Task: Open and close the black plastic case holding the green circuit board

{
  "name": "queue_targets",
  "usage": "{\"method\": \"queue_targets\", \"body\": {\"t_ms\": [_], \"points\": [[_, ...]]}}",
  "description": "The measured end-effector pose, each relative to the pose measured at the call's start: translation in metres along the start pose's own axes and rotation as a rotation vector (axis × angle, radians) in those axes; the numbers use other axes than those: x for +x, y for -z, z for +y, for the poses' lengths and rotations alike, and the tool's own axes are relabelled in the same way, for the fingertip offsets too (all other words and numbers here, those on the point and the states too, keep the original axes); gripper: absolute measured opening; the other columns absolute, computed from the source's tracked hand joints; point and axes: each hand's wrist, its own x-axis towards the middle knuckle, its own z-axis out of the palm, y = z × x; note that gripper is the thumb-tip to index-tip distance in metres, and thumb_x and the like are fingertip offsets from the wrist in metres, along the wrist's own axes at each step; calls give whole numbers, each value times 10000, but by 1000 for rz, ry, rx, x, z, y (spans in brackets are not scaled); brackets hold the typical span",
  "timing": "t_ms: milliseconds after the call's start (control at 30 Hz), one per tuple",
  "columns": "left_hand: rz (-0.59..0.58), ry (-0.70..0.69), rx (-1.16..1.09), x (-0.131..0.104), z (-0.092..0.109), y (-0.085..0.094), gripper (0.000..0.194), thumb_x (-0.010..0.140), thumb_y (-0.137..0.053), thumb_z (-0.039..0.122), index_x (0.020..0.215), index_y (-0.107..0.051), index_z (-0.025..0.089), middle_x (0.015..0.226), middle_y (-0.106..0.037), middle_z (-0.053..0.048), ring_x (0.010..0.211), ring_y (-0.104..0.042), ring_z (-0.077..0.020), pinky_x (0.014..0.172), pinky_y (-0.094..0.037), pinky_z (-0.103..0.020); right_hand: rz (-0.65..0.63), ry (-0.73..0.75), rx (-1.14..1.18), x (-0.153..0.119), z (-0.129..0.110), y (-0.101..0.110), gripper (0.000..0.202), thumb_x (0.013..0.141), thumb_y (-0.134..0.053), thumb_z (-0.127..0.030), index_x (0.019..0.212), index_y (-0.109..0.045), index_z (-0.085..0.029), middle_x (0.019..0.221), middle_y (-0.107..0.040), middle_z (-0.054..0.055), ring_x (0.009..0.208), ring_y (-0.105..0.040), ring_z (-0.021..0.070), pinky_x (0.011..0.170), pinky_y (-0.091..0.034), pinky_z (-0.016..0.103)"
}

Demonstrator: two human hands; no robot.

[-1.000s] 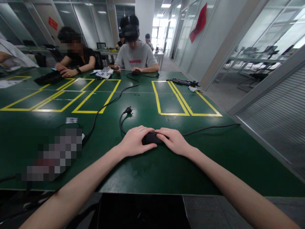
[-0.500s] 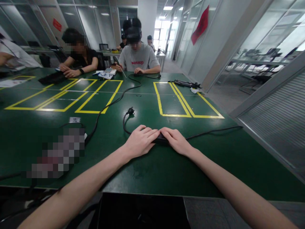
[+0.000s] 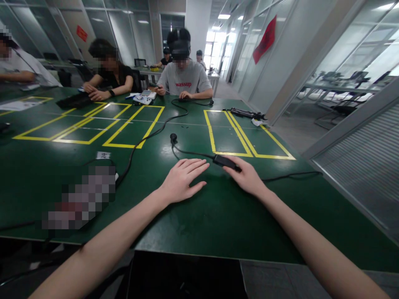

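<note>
while the right hand (image 3: 247, 176) grips the black adapter (image 3: 225, 161) above the table (image 3: 199, 224), the empty left hand (image 3: 183, 180) lies apart, fingers spread; a level hold and slack in the cord (image 3: 195, 153) would avoid tugging.

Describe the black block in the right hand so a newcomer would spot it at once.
On the green table, find the pair of yellow-taped frames on the right. Just this side of them, the right hand holds the black block. It is slim and box-shaped, unlike the rounded plug on the cord leading from its left end.
</note>
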Motion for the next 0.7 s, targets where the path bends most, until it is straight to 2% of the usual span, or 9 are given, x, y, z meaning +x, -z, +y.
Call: {"method": "queue_targets", "body": {"t_ms": [100, 233, 333, 400, 500, 600, 700], "points": [[-10, -9, -26, -2, -1, -1, 420, 1010, -585, 321, 1404, -593, 177, 1395, -672, -116, 1296, -615, -258, 1079, -498, -446, 275, -241, -31, 13, 33, 26, 430, 887, -597, -469, 1197, -698, -189, 1163, -742, 117, 1102, -674, 312, 949, -535, 442], [-31, 9, -57, -2, -1, -4, 379, 1010, -577, 328, 1365, -628, 205, 1343, -705, -96, 1253, -639, -253, 1063, -508, -450, 522, -396, -198, 16, 68, 74, 441, 857, -578, -430, 1192, -697, -168, 1132, -742, 129, 1091, -661, 316, 951, -518, 448], [-44, 25, -73, -1, 0, -4, 357, 1014, -568, 336, 1341, -642, 212, 1308, -723, -86, 1231, -649, -246, 1051, -513, -446, 587, -498, -370, 4, 79, 98, 494, 870, -564, -380, 1284, -675, -134, 1185, -719, 182, 1112, -650, 354, 935, -514, 465], [-53, 35, -77, -1, 0, -4, 350, 1012, -571, 329, 1330, -645, 204, 1297, -727, -85, 1226, -649, -244, 1047, -514, -441, 563, -558, -458, -4, 82, 104, 528, 884, -560, -378, 1340, -660, -130, 1219, -700, 206, 1125, -639, 382, 912, -516, 482], [-74, 42, -77, -2, -1, -3, 347, 1005, -583, 317, 1325, -645, 195, 1290, -729, -86, 1211, -655, -247, 1040, -514, -441, 528, -631, -532, -11, 84, 107, 530, 883, -577, -372, 1351, -666, -139, 1165, -695, 211, 1099, -638, 398, 872, -519, 501], [-82, 52, -82, -2, -2, -2, 339, 1004, -584, 309, 1317, -647, 197, 1272, -737, -82, 1181, -668, -245, 1019, -521, -438, 611, -602, -571, -13, 83, 114, 525, 884, -582, -340, 1365, -649, -142, 1146, -683, 202, 1112, -634, 402, 898, -516, 526], [-90, 61, -93, -2, -3, -2, 333, 1003, -585, 303, 1313, -649, 198, 1261, -741, -79, 1166, -672, -242, 1007, -525, -429, 704, -522, -601, -17, 80, 122, 538, 949, -520, -380, 1425, -598, -144, 1219, -663, 222, 1194, -608, 416, 983, -493, 535]]}}
